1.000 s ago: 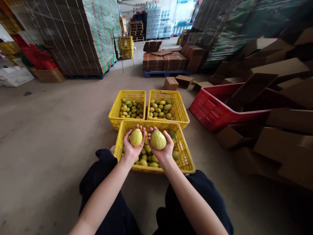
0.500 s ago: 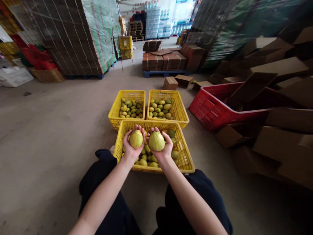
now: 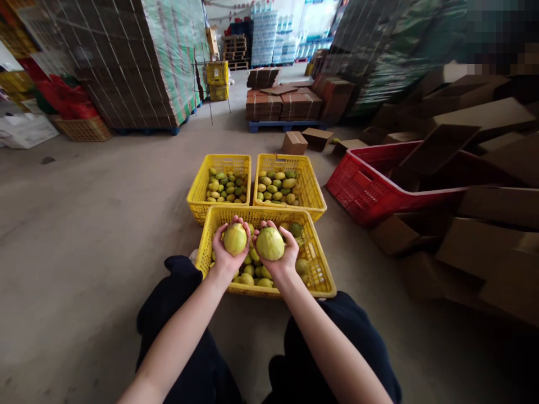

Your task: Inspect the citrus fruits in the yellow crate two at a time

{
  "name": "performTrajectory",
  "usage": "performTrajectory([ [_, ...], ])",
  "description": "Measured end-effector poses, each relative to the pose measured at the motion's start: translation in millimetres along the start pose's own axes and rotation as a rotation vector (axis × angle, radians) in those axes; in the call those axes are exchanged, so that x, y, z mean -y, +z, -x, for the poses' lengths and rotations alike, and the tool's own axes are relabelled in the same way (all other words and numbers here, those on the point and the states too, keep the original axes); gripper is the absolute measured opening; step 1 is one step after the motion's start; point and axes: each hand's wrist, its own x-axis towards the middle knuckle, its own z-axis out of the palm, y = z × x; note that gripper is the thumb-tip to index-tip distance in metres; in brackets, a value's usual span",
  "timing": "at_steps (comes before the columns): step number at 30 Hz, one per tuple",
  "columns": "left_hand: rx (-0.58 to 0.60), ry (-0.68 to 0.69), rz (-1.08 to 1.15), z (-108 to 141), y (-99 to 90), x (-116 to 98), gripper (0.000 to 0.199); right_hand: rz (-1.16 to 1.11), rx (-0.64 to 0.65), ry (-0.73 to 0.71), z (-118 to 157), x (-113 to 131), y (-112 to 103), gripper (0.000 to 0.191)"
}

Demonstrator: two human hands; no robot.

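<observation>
Two yellow-green fruits rest in my upturned palms, side by side above the front yellow crate point(image 3: 323, 269). My left hand point(image 3: 227, 264) cups the smaller, yellower fruit point(image 3: 234, 239), its fingers curled around the far side. In my right hand point(image 3: 283, 266) lies a larger, greener fruit point(image 3: 270, 243), held the same way. Below the hands, several similar fruits point(image 3: 246, 279) fill part of the crate. Behind it stand a left yellow crate point(image 3: 197, 193) and a right yellow crate point(image 3: 316, 188), both holding smaller-looking green and yellow fruits. My hands hide the middle of the front crate.
To the right, a red crate point(image 3: 357, 191) sits among heaped cardboard boxes point(image 3: 484, 247). Flattened cartons point(image 3: 301, 105) are stacked on a blue pallet point(image 3: 269, 127) farther back. A tall wrapped stack point(image 3: 168, 62) rises at the left. My knees flank the front crate.
Both hands hold their fruits in the same place. The view has shifted only very slightly.
</observation>
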Motion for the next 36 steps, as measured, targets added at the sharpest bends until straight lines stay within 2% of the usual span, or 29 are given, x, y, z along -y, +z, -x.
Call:
performTrajectory([
  [14,0.004,0.023,-0.050,-2,-3.0,-2,0.022,0.004,-0.040,0.002,1,1,3,0.016],
  [19,-0.018,0.085,-0.104,-10,-17.2,-8,0.025,-0.029,-0.077,0.004,0,6,-3,0.021],
  [23,-0.076,0.049,-0.217,-10,-35.8,-10,0.028,-0.032,-0.095,-0.003,-1,13,-12,0.026],
  [26,-0.119,-0.070,-0.372,-6,-57.5,-7,0.026,-0.051,-0.138,-0.025,0,22,-18,0.028],
  [28,-0.140,-0.205,-0.546,-2,-78.8,-2,0.027,-0.052,-0.170,-0.029,1,28,-21,0.028],
  [31,-0.183,-0.470,-0.804,12,-121.3,10,0.027,-0.044,-0.201,-0.026,3,36,-23,0.030],
  [34,-0.235,-0.832,-1.071,37,-166.2,22,0.021,-0.051,-0.235,-0.024,6,43,-22,0.030],
  [36,-0.260,-1.022,-1.269,54,-185.0,24,0.014,-0.045,-0.240,-0.023,7,46,-20,0.029],
])
